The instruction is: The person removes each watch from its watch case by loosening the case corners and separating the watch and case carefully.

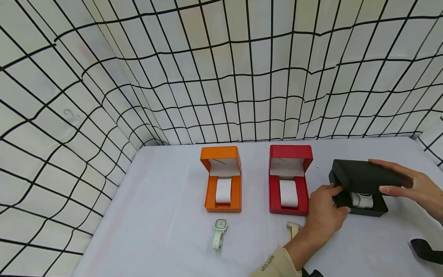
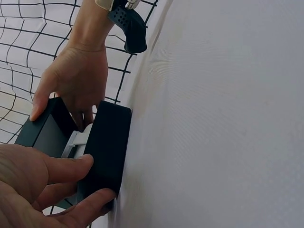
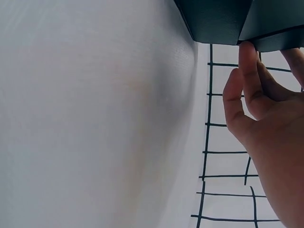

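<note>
A black watch box (image 1: pixel 366 176) stands at the right of the table, its hinged lid partly raised. Inside it a white watch (image 1: pixel 362 201) lies around the cushion, half covered by the lid. My left hand (image 1: pixel 325 211) grips the left side of the box base, thumb at the front edge; the left wrist view shows its thumb and fingers around the base wall (image 2: pixel 107 147). With my right hand (image 1: pixel 417 188) I hold the lid at its right end, thumb on the front edge and fingers at the back.
An open orange watch box (image 1: pixel 223 207) and an open red watch box (image 1: pixel 273 200) stand to the left, each with a white cushion. A pale green watch (image 1: pixel 219 234) lies before the orange one. Partly behind my left forearm is a beige watch (image 1: pixel 293 229). Black wire mesh (image 1: pixel 254 82) surrounds the table.
</note>
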Motion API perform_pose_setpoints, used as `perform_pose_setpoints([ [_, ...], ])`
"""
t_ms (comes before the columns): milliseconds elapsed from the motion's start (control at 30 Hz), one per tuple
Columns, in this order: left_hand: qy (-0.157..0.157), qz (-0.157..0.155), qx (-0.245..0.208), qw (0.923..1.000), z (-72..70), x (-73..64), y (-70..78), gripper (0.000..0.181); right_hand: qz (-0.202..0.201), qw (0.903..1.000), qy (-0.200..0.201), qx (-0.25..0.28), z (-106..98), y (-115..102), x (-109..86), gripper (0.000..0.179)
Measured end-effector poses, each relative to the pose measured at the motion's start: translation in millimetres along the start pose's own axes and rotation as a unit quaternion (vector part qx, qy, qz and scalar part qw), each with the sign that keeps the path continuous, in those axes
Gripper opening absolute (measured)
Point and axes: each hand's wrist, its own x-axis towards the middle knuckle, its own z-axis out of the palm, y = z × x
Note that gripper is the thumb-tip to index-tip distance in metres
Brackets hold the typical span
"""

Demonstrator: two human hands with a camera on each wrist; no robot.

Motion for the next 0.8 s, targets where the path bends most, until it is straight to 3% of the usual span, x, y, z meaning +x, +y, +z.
perform_pose_setpoints([
  [467, -0.006, -0.013, 0.012, 0.9998, 0.0, 0.5, 3.3, 0.053, -0.031, 0.9987, 0.03, 0.025, 1, 8, 6.5, 0.071],
  [800, -0.02, -0.002, 0.03, 0.9993, -3.5, 1.0, 3.3, 0.053, -0.063, 0.9957, 0.053, 0.044, 5, 15, 11.2, 0.063],
])
